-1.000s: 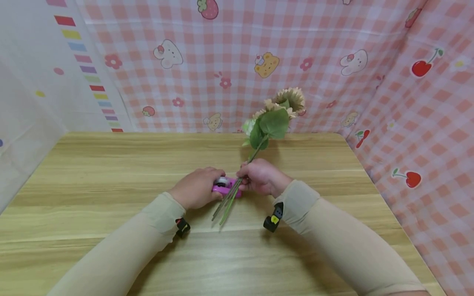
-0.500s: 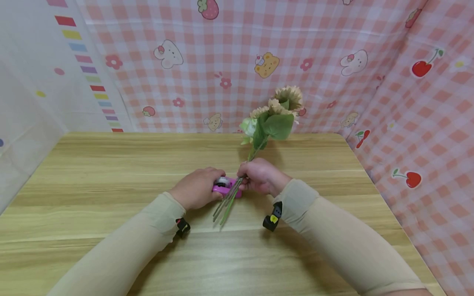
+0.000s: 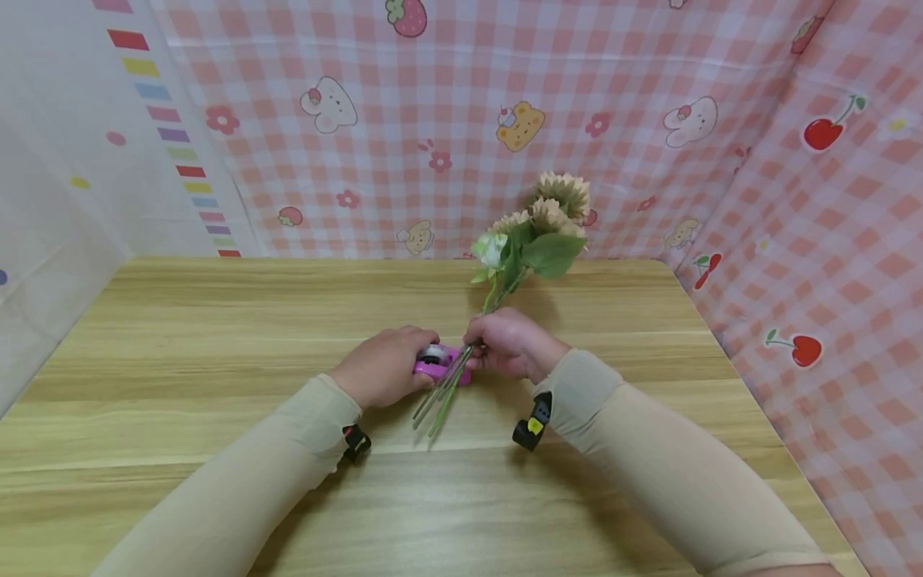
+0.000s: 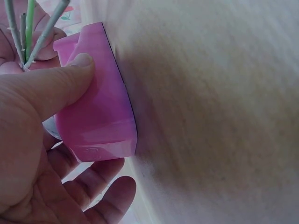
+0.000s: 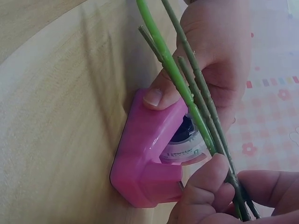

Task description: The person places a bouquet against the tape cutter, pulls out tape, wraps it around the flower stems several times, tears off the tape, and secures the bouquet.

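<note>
My left hand [image 3: 382,369] grips a pink tape dispenser [image 4: 100,107] that stands on the table, thumb on one side and fingers on the other. A roll of clear tape [image 5: 184,148] sits inside it. Close beside, my right hand [image 3: 513,344] pinches a bunch of flower stems [image 5: 170,65] between thumb and fingers. The stems slant across the dispenser's right end in the head view, their cut ends pointing toward me. At the upper end are beige blooms [image 3: 562,196], a pale green-white flower [image 3: 490,250] and broad green leaves [image 3: 551,253].
The wooden table [image 3: 216,320] runs back to a pink checked cloth [image 3: 404,96] hung behind it. Another checked cloth [image 3: 851,240] hangs on the right, with a white one [image 3: 72,200] on the left. Both wrists carry black straps [image 3: 532,425].
The bunch has turned in my right fingers: the big leaf has swung right and the blooms have shifted, showing more of their fronts. My left hand and the tape dispenser stay put.
</note>
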`<action>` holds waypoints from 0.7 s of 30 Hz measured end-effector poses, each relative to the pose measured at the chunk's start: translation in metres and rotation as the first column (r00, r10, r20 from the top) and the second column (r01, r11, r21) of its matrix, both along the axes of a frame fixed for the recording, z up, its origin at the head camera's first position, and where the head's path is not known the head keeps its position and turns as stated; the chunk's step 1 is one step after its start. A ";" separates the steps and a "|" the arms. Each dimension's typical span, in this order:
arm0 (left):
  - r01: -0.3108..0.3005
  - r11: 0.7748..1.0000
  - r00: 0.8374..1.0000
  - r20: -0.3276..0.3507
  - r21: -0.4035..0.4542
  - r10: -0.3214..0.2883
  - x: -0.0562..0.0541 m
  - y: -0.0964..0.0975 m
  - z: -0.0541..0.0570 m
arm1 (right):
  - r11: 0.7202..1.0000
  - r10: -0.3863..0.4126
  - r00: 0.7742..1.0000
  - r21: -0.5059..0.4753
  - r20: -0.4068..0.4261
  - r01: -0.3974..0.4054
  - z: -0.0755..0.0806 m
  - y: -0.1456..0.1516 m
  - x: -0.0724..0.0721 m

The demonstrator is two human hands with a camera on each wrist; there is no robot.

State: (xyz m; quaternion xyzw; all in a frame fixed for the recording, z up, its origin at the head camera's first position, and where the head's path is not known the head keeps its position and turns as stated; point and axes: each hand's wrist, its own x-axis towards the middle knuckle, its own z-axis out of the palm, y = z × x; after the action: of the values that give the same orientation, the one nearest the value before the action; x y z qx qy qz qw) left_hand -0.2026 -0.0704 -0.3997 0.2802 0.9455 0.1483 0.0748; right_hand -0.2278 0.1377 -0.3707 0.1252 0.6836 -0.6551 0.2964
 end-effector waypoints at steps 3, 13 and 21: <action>0.000 1.000 1.000 0.002 0.002 0.000 0.000 0.000 0.000 | 1.000 -0.007 1.000 -0.011 0.001 0.007 0.000 0.000 0.000; -0.008 1.000 1.000 0.014 0.002 0.008 0.000 0.000 -0.001 | 0.997 -0.036 0.999 -0.063 0.019 0.037 -0.004 0.000 -0.001; -0.010 1.000 1.000 0.011 0.000 0.010 0.000 0.000 -0.001 | 0.997 -0.043 0.999 -0.064 0.025 0.045 -0.005 0.000 -0.001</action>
State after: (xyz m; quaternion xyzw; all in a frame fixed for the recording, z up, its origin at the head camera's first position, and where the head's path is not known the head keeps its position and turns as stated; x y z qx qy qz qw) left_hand -0.2024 -0.0704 -0.4008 0.2748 0.9464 0.1500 0.0795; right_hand -0.2291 0.1373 -0.3761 0.1384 0.6557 -0.6816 0.2938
